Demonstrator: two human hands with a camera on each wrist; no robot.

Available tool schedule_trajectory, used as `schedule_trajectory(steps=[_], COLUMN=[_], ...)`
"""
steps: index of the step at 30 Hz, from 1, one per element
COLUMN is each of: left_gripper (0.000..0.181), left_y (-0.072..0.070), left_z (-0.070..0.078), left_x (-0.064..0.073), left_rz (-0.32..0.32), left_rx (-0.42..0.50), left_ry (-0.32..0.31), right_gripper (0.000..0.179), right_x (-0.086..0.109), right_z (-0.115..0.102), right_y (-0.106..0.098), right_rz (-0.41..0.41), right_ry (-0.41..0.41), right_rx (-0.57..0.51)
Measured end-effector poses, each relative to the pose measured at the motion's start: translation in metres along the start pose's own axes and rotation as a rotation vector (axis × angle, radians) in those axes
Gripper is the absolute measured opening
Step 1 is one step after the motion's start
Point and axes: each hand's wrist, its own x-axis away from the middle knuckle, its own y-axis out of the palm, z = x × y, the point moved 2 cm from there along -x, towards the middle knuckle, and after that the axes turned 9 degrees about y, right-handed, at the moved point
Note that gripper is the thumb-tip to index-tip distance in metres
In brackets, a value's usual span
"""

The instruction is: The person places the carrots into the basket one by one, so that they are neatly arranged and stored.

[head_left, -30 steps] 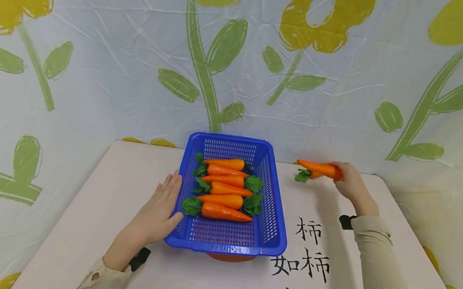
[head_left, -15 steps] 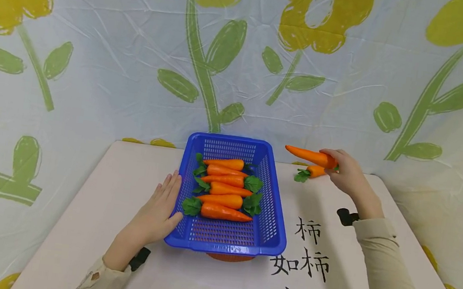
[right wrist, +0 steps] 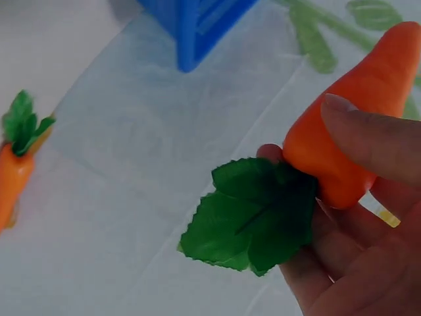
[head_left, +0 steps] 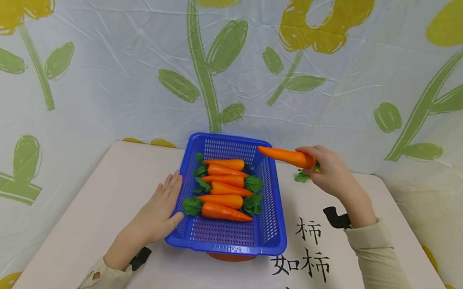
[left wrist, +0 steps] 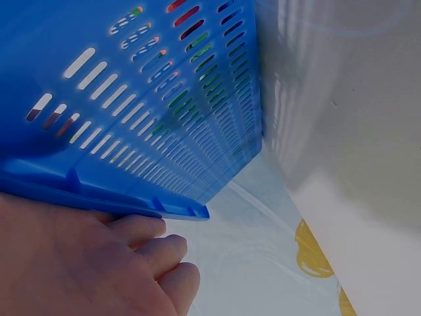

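Note:
My right hand point(head_left: 331, 172) grips a carrot point(head_left: 286, 157) by its thick leafy end, above the table, with the tip pointing left over the basket's far right corner. In the right wrist view the thumb lies across this carrot point(right wrist: 362, 112) and its green leaf hangs by the fingers. A blue plastic basket point(head_left: 276, 216) holds several carrots point(head_left: 228, 189) in a row, leaves at alternating ends. My left hand point(head_left: 157, 212) lies along the basket's left rim with straight fingers; the left wrist view shows the fingers against the rim from outside.
Another carrot point(right wrist: 13, 178) lies on the table point(head_left: 125, 175) at the back right, mostly hidden behind my right hand in the head view. Black characters point(head_left: 315, 264) mark the tabletop right of the basket. A flower-print cloth point(head_left: 133, 104) rises behind the table.
My right hand has lifted the carrot off the back right of the table and carried it left to the basket's edge, exposing another carrot beneath. My left hand has stayed put.

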Motion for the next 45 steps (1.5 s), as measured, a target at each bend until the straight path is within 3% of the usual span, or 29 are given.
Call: schedule_trajectory(steps=[9,18,33,38,45], left_gripper=[0.082,0.083,0.084,0.084,0.084], left_y=[-0.001,-0.001,0.001,0.0,-0.001], left_z=[0.0,0.0,0.0,0.0,0.0], left_x=[-0.001,-0.002,-0.001,0.0,0.0], left_rz=[0.007,-0.001,-0.004,0.002,0.009], left_rx=[0.002,0.006,-0.004,-0.008,-0.008], left_ry=[0.007,0.002,-0.006,0.0,0.01], right_gripper=[0.045,0.044,0.034,0.029,0.038], right_x=[0.002,0.005,0.01,0.011,0.01], right_z=[-0.046,-0.082,-0.107,-0.11,-0.113], right_y=[0.014,0.037,0.096,0.114,0.128], right_rz=[-0.083,-0.236,-0.513,-0.522,-0.514], right_ry=[-0.144,-0.168,-0.152,-0.175,-0.188], right_rx=[0.031,0.071,0.2,0.237,0.247])
